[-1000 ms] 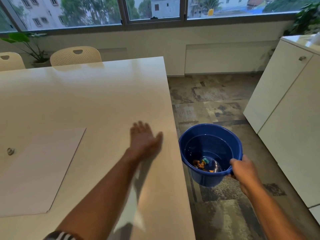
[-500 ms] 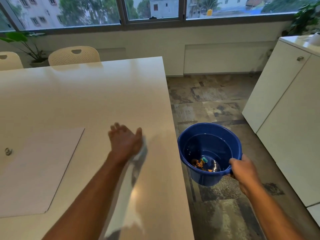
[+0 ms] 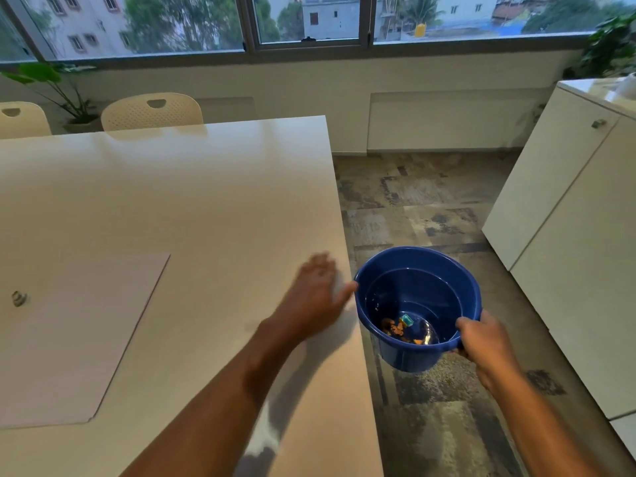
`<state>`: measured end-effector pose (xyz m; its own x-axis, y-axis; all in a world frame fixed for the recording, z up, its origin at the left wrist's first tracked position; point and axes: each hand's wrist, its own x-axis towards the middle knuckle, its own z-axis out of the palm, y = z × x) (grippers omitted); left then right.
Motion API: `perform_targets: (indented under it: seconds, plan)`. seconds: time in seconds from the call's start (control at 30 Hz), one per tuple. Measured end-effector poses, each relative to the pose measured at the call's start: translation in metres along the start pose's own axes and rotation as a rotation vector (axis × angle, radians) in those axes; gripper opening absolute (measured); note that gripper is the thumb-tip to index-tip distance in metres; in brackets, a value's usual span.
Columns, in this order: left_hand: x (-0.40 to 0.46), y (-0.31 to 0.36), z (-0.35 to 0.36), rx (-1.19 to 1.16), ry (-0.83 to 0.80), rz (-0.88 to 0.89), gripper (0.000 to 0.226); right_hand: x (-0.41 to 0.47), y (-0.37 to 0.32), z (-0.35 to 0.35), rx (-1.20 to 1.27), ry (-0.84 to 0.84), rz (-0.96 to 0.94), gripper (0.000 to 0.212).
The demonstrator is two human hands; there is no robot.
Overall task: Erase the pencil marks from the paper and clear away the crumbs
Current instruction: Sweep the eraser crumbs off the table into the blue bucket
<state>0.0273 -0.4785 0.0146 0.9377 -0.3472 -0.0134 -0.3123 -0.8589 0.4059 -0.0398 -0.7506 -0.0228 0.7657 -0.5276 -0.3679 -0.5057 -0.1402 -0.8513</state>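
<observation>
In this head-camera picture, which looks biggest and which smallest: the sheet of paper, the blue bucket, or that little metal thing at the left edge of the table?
Largest to smallest, as they look:
1. Sheet of paper
2. Blue bucket; it sits below table height, farther from the camera, so the gap may be overstated
3. Little metal thing, by far the smallest

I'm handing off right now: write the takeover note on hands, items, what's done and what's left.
Left hand: open, flat on the table at its right edge, beside the bucket.
Right hand: grip closed on the blue bucket rim, held just off the table edge.
Paper: lies flat at left, no marks visible.
Done: erasing looks finished.
Left: finish sweeping crumbs into the bucket; none visible here, so check the edge.
</observation>
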Motion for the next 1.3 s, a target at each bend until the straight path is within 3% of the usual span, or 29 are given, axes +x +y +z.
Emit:
perform_targets:
  seconds: [0.03,0.1,0.17,0.27,0.43,0.5,0.57,0.63,0.7,0.77,0.87,1.0,1.07,1.17,1.3]
  plan:
    - [0.0,-0.018,-0.002,0.127,0.068,-0.137,0.08,0.0,0.0,0.0,-0.001,0.001,0.004,0.03]
    - [-0.002,-0.052,-0.008,0.19,0.052,-0.403,0.088,0.001,0.001,0.0,-0.002,0.002,0.009,0.029]
    - [-0.001,-0.06,-0.006,0.129,0.003,-0.471,0.086,0.001,0.001,0.0,0.001,-0.003,0.008,0.028]
    - [0.013,-0.022,0.01,0.148,-0.03,-0.361,0.089,0.0,0.002,0.0,0.0,-0.004,0.009,0.03]
    - [0.018,0.059,0.029,0.065,-0.189,0.14,0.071,-0.001,0.002,-0.002,0.003,-0.005,-0.003,0.029]
    - [0.01,0.069,0.032,0.003,-0.204,0.237,0.068,0.0,0.001,-0.002,-0.001,-0.01,-0.012,0.028]
    - [0.007,0.06,0.031,-0.025,-0.047,0.16,0.069,0.001,0.002,-0.002,-0.005,-0.009,-0.013,0.027]
    - [0.006,0.035,0.026,0.027,0.059,-0.078,0.073,0.003,0.002,-0.002,-0.009,-0.005,-0.014,0.026]
    - [0.004,0.005,0.015,0.093,0.036,-0.339,0.079,0.004,0.003,-0.002,-0.004,-0.007,-0.013,0.026]
    - [0.002,-0.008,0.01,0.125,-0.012,-0.427,0.083,0.004,0.003,-0.002,0.006,-0.009,-0.012,0.026]
    - [0.007,0.017,0.023,0.164,-0.1,-0.281,0.084,0.005,0.004,-0.001,0.026,-0.013,-0.005,0.028]
    - [0.01,0.078,0.04,0.176,-0.198,0.193,0.066,0.005,0.004,-0.003,0.042,-0.033,-0.005,0.03]
    - [0.003,0.092,0.041,0.089,-0.215,0.245,0.064,0.006,0.004,-0.004,0.04,-0.041,-0.006,0.03]
    - [-0.012,0.078,0.033,0.031,-0.056,0.1,0.068,0.008,0.005,-0.007,0.033,-0.049,-0.005,0.031]
    - [-0.037,0.001,0.007,0.206,0.043,-0.397,0.073,0.007,0.006,-0.01,0.059,-0.086,-0.038,0.03]
